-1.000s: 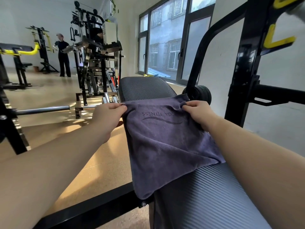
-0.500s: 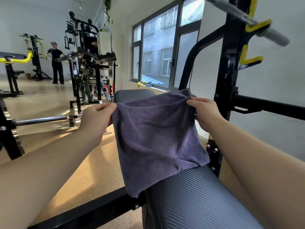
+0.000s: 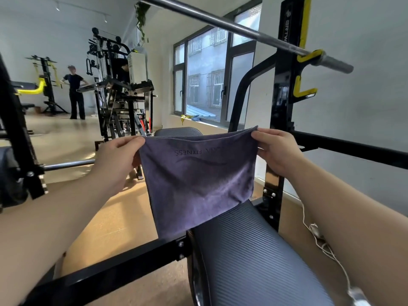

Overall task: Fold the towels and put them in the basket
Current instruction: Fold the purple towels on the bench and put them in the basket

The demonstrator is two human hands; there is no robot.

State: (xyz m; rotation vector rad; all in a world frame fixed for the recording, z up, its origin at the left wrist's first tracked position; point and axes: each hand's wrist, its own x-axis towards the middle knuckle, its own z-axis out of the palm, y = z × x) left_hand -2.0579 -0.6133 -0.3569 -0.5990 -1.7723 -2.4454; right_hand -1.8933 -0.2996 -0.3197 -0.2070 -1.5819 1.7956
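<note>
Left hand point(image 3: 117, 160) and right hand point(image 3: 278, 151) each pinch a top corner of the purple towel point(image 3: 198, 180), its top edge stretched level between them, cloth hanging down, lower edge reaching the worktop point(image 3: 254, 250).

Barbell point(image 3: 242, 33) crosses overhead; rack upright point(image 3: 286, 96) crowds right; floor point(image 3: 123, 217) left seems open.

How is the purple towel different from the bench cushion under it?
The towel is purplish with printed lettering; the bench cushion is dark grey with ridged stripes. The towel hangs limp, pinched at its top corners by the left hand and right hand; the bench cushion lies flat, unheld. Both are dark-coloured.
</note>
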